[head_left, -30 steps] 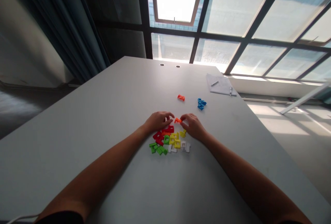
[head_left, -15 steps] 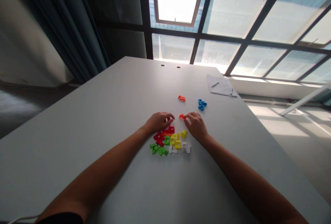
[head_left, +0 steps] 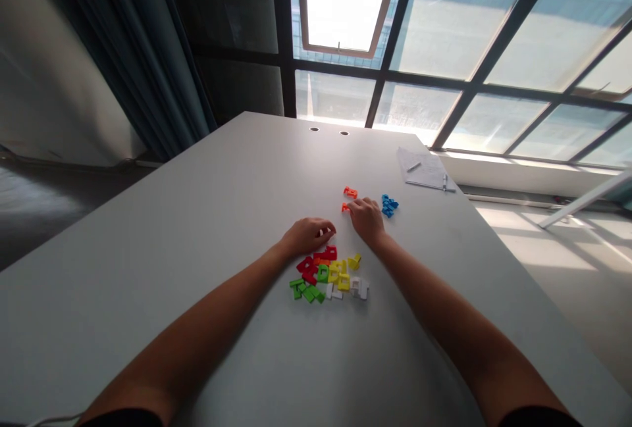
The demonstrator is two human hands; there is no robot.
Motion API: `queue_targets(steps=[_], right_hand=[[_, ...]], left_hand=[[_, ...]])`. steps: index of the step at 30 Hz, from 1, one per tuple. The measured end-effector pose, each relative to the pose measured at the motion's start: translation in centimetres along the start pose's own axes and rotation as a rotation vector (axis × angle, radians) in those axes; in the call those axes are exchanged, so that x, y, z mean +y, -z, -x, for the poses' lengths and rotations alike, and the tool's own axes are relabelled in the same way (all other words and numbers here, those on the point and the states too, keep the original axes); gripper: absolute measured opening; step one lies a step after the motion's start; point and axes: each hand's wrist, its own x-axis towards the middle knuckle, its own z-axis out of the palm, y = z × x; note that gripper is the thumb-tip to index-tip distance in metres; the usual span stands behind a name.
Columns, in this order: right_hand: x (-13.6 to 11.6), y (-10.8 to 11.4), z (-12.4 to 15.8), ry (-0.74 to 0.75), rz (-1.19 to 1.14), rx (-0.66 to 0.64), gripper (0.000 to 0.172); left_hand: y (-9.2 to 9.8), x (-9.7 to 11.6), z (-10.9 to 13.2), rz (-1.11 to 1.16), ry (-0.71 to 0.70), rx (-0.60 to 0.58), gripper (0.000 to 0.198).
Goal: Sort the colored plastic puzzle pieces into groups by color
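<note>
My right hand (head_left: pixel 366 218) pinches a small orange plastic block (head_left: pixel 345 208) at its fingertips, just in front of other orange blocks (head_left: pixel 350 193) on the table. A cluster of blue blocks (head_left: pixel 388 206) lies right of that hand. My left hand (head_left: pixel 308 235) rests on the table with loosely curved fingers, thumb apart from them, holding nothing. Close below it are red blocks (head_left: pixel 308 265), with an orange block (head_left: pixel 322 262) among them. Green blocks (head_left: pixel 309 291), yellow blocks (head_left: pixel 338 272) and white blocks (head_left: pixel 359 287) lie together nearer to me.
The pieces lie on a large white table (head_left: pixel 222 197). A sheet of paper (head_left: pixel 425 165) with pens on it is near the far right edge. Two round holes sit toward the far end. Windows and a dark curtain (head_left: pixel 168 85) stand beyond.
My right hand has moved away from me with the orange block, up to the other orange blocks. My left hand has stayed about where it was. The view has shifted slightly.
</note>
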Motion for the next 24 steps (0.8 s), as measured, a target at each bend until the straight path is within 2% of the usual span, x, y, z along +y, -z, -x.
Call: queue_targets(steps=[6,11,14,18,21,24], right_hand=[[-0.1,-0.9,-2.5,-0.058,-0.001,-0.059,0.028],[-0.1,-0.7,-2.4,-0.099,-0.044,-0.053,0.028],[-0.5,-0.4,-1.0,-0.083,-0.089,0.027,0.032],[-1.0,0.3,2.0,-0.034,-0.265,0.095,0.026],[-1.2,1.1,4.3,-0.013,-0.427,0.101,0.026],[-1.9,2.1,6.2,-0.052,-0.541,0.065,0.025]], left_hand=[[-0.1,-0.3,-0.1,0.063,0.028,0.017,0.023],[-0.1,-0.2,-0.1,0.078,0.041,0.009,0.025],[0.0,-0.1,-0.1,0.077,0.046,0.014,0.025],[0.1,0.0,0.0,0.083,0.034,0.012,0.023],[0.1,-0.1,-0.1,0.075,0.023,0.007,0.023],[0.0,-0.2,-0.1,0.058,0.012,0.015,0.023]])
